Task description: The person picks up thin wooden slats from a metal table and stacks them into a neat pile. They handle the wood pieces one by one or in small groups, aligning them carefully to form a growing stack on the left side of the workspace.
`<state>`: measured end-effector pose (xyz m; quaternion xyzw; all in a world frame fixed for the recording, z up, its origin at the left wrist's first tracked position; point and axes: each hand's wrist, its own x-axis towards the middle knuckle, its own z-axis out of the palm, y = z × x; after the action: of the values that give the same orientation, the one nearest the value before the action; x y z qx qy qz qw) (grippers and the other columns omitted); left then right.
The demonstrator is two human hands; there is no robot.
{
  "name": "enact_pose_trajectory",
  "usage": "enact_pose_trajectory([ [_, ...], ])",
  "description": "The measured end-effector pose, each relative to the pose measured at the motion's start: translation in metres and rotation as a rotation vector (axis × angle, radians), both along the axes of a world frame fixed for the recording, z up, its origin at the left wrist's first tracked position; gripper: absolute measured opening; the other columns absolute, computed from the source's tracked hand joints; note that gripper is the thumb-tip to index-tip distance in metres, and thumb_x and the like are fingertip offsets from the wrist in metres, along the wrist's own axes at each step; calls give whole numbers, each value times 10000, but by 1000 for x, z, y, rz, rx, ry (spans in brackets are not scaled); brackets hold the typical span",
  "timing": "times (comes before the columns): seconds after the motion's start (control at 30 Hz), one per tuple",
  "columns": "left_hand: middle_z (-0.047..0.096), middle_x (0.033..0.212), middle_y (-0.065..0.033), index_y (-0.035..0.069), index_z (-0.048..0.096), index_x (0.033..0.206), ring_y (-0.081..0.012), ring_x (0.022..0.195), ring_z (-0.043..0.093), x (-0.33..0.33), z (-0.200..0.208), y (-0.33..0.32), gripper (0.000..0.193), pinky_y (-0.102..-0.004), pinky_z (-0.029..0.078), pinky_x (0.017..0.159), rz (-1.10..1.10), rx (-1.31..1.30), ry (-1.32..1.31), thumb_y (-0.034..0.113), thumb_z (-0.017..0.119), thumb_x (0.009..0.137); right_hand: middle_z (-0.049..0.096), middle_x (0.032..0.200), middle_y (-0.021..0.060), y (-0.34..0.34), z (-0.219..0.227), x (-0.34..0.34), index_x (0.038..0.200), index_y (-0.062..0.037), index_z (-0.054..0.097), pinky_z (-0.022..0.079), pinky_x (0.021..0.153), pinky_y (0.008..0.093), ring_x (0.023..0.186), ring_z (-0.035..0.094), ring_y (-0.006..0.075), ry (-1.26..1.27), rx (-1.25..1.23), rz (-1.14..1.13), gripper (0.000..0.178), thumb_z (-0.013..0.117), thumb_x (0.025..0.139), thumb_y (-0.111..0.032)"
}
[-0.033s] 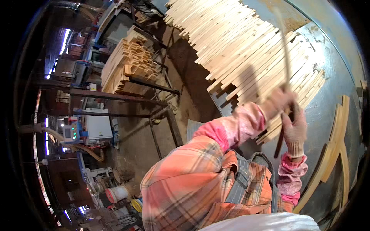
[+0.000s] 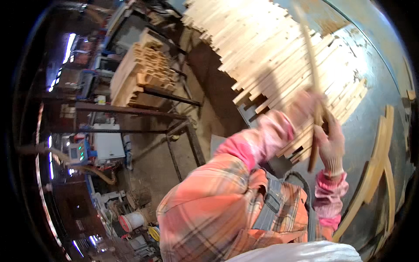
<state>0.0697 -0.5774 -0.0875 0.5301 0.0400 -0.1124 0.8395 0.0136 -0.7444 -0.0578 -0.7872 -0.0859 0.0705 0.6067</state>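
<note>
A long, thin wooden strip (image 2: 311, 56) stands up in front of me, blurred, its lower end sticking out below my hands. My left hand (image 2: 305, 107), in a pale glove and smeared by motion, is closed round the strip. Just below and to the right, my right hand (image 2: 332, 142), gloved too, grips the same strip between thumb and fingers. Beneath both hands, many light wooden strips (image 2: 257, 48) lie side by side in a slanting row on a grey metal table (image 2: 371, 113). Their near ends are uneven.
Longer wooden boards (image 2: 376, 161) lie on the table at my right. To the left, a stack of wooden pieces (image 2: 139, 74) rests on a dark metal frame (image 2: 192, 139). Farther left are a machine with a control panel (image 2: 78, 152) and a white bucket (image 2: 131, 222) on the floor.
The held strip and both hands have shifted slightly left, with the left hand more blurred. The whole view has also moved a little.
</note>
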Motion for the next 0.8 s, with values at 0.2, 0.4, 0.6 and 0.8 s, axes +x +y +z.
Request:
enact_pose_trajectory([
  [0.2,658,1133,-225,-11,436,1372,-327,992,691,20,39,211,615,-486,594,925,412,-348,-6,391,578,929,684,1198,116,80,-13,-9,1426,38,567,510,943,323,1032,630,204,34,-395,-69,547,688,925,-146],
  [0.4,668,915,-168,-87,552,1171,-311,750,698,-11,174,229,517,-462,630,718,1014,-140,-174,387,607,972,642,1358,233,30,50,-18,1468,53,506,496,1058,385,1238,631,295,405,-80,42,545,646,977,-137],
  [0.6,720,1094,-208,-54,635,1221,-344,939,704,-58,226,451,567,-448,575,872,1715,78,70,451,573,971,633,1379,220,85,122,15,1457,56,523,490,1067,365,1254,615,264,217,-281,364,528,663,964,-71],
  [0.8,617,1367,-206,-28,559,1383,-331,1202,609,-96,222,629,665,-461,497,1018,1854,146,426,513,502,999,695,1248,213,103,124,4,1377,53,600,530,987,388,1137,680,304,242,-500,290,503,685,913,-120],
])
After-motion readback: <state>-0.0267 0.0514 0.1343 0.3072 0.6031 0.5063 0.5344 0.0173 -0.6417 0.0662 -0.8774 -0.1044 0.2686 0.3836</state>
